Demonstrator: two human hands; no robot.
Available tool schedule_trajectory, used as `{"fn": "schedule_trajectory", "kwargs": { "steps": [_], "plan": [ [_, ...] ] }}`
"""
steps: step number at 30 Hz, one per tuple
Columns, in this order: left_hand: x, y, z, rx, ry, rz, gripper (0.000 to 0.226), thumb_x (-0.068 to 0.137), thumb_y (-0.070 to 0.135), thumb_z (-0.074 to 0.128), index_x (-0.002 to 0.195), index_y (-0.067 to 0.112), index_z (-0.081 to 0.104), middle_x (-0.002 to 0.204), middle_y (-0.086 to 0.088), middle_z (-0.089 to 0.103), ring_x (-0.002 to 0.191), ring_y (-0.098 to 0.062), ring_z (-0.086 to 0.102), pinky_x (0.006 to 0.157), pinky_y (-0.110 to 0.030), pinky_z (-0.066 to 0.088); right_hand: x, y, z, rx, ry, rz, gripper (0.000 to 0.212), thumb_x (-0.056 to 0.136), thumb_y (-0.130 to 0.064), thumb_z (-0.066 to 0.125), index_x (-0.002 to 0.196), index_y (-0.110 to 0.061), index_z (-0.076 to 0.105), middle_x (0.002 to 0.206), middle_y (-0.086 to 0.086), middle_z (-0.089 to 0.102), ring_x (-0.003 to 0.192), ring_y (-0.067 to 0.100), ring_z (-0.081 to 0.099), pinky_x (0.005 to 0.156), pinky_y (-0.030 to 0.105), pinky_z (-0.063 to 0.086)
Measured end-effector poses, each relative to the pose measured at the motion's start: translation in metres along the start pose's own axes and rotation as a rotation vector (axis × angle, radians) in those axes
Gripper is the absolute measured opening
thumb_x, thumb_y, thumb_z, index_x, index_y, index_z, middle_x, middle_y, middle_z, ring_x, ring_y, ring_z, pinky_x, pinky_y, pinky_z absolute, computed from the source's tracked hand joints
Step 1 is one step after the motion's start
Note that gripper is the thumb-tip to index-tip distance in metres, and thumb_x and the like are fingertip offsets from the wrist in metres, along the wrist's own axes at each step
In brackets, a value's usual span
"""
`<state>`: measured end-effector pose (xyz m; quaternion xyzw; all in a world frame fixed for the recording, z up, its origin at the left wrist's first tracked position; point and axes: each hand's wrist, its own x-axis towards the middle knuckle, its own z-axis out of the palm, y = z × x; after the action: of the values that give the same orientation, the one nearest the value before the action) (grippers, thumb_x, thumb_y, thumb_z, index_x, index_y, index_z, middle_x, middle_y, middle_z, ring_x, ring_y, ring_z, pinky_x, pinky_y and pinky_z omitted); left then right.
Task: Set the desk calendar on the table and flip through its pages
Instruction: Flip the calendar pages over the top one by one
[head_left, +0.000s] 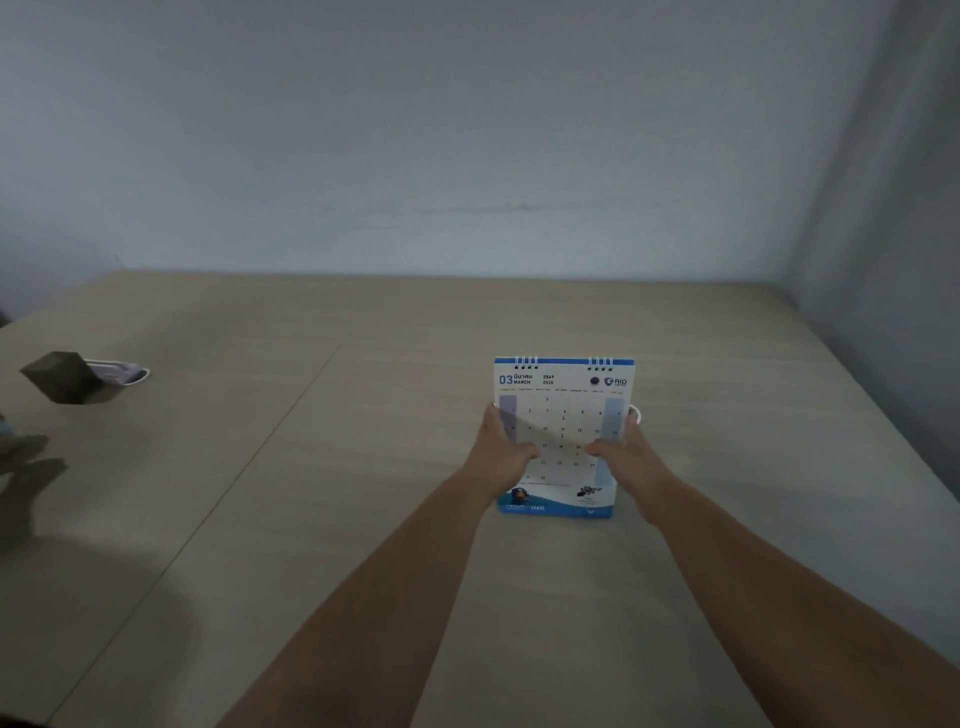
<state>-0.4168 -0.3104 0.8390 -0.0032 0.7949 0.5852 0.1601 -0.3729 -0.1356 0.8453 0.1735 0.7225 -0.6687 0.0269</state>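
Note:
A white and blue spiral-bound desk calendar (563, 384) stands on the beige table (363, 467), right of centre, with its March page facing me. My left hand (501, 452) grips its left edge, thumb across the page. On the opposite edge my right hand (623, 457) holds it the same way. The lower middle of the page looks blurred between my thumbs. The calendar's blue bottom strip rests at table level; whether it bears weight on the table I cannot tell.
A dark brown angular object (65, 376) with a pale item (122, 373) behind it sits at the table's far left. A grey wall (467, 130) runs behind the table and turns a corner at the right. A seam crosses the tabletop diagonally.

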Motion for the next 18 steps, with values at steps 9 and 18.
{"fn": "schedule_trajectory", "kwargs": {
  "steps": [9, 18],
  "plan": [
    [-0.02, 0.0, -0.004, -0.007, 0.041, 0.008, 0.053, 0.081, 0.021, 0.066, 0.127, 0.024, 0.039, 0.119, 0.002, 0.057, 0.097, -0.016, 0.061, 0.069, -0.031, 0.057, -0.009, 0.002, -0.01, -0.021, 0.013, -0.019, 0.043, 0.084, -0.009, 0.057, 0.123, -0.025, 0.053, 0.106, -0.005, 0.065, 0.088, 0.008, 0.057, 0.067, 0.029, 0.043],
    [-0.043, 0.058, -0.054, -0.312, -0.049, 0.036, 0.024, 0.091, 0.035, 0.055, 0.101, 0.017, 0.068, 0.094, -0.002, 0.073, 0.079, -0.015, 0.067, 0.067, -0.026, 0.052, -0.038, -0.055, -0.05, 0.195, 0.095, -0.127, 0.011, 0.088, -0.026, 0.053, 0.085, -0.022, 0.063, 0.08, 0.0, 0.071, 0.065, 0.011, 0.065, 0.061, 0.022, 0.051]
  ]
}}
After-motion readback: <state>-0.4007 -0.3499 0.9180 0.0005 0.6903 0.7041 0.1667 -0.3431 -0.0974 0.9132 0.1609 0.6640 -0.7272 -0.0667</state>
